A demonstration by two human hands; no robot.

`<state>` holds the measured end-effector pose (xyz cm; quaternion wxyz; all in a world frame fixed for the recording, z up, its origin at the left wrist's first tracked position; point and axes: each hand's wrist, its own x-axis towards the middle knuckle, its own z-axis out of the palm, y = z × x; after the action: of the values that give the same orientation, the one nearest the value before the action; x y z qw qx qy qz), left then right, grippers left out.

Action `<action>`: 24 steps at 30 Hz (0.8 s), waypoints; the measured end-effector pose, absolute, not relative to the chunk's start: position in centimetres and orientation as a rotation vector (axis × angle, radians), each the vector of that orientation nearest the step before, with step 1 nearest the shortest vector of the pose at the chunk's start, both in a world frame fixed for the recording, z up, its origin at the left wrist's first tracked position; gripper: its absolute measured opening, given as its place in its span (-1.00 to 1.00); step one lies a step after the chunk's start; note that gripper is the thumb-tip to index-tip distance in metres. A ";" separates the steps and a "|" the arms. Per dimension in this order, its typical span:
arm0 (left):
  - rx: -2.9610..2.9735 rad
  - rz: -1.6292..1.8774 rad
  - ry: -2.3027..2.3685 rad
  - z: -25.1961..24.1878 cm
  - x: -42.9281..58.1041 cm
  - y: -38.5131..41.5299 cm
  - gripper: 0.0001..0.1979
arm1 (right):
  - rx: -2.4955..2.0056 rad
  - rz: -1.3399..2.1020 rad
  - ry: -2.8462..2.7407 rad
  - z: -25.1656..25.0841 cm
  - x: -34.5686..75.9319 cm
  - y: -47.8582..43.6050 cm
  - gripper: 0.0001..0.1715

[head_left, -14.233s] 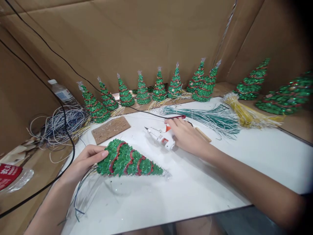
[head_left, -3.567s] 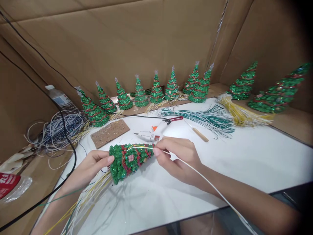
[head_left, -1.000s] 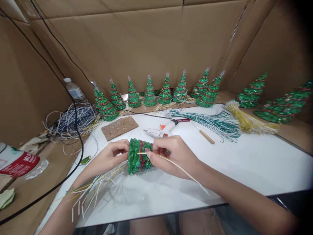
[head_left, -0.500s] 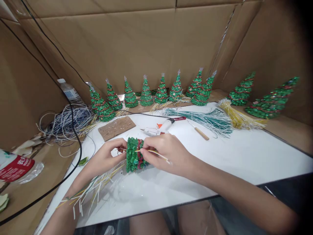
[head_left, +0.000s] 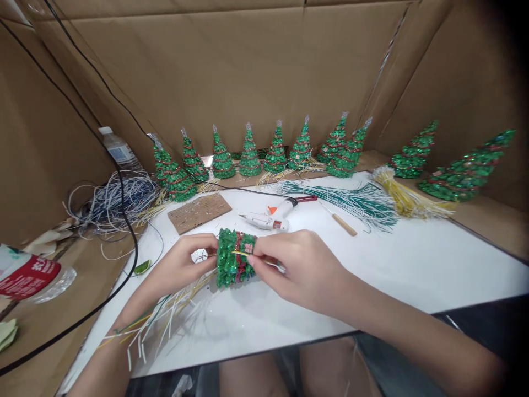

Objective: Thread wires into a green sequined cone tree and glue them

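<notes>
A small green beaded Christmas tree [head_left: 227,262] with red garland lies on its side between my hands, its wide base toward the left. My left hand [head_left: 176,267] is closed on the base, thumb below and fingers above. My right hand [head_left: 303,270] pinches a thin yellow-and-white strand [head_left: 242,253] between thumb and forefinger, its tip lying against the tree's side by the red garland. The right hand covers the tree's narrow end. Loose white and yellow strands [head_left: 177,309] stretch out below my left wrist.
Behind the tree lie a hot glue gun [head_left: 268,220], a wooden-handled awl [head_left: 343,223], a brown board [head_left: 200,212] and bundles of green [head_left: 351,201] and yellow strands [head_left: 400,193]. Several finished trees [head_left: 250,151] line the back. A black cable [head_left: 124,220] crosses the left side.
My right hand has shifted slightly right along the tree, uncovering a pink square ornament. The strand's tip now lies nearer the red garland. The left hand keeps its hold.
</notes>
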<state>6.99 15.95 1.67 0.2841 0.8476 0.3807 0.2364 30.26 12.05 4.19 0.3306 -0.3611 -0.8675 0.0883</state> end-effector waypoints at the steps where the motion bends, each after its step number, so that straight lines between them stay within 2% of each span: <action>1: 2.264 0.634 1.016 1.7 7.0 16.0 -0.85 | -0.969 0.240 -2.283 3.9 29.9 12.5 -0.79; 7: 2.300 0.638 1.019 1.7 6.7 16.0 -0.79 | -1.022 0.363 -2.199 3.6 29.6 13.3 -0.85; 14: 2.273 0.652 1.031 1.9 6.8 15.8 -0.83 | -0.880 0.194 -2.228 4.2 31.2 11.6 -0.81; 19: 2.238 0.639 1.020 1.8 6.8 15.8 -0.81 | -0.963 0.105 -2.341 3.7 29.8 13.1 -0.81; 24: 2.244 0.654 1.039 1.8 6.9 15.8 -0.80 | -0.946 0.134 -2.319 3.8 30.2 13.1 -0.92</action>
<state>6.87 15.80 1.85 0.2876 0.8402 0.3892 0.2447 30.23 13.12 3.78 0.3113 -0.3584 -0.8787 0.0508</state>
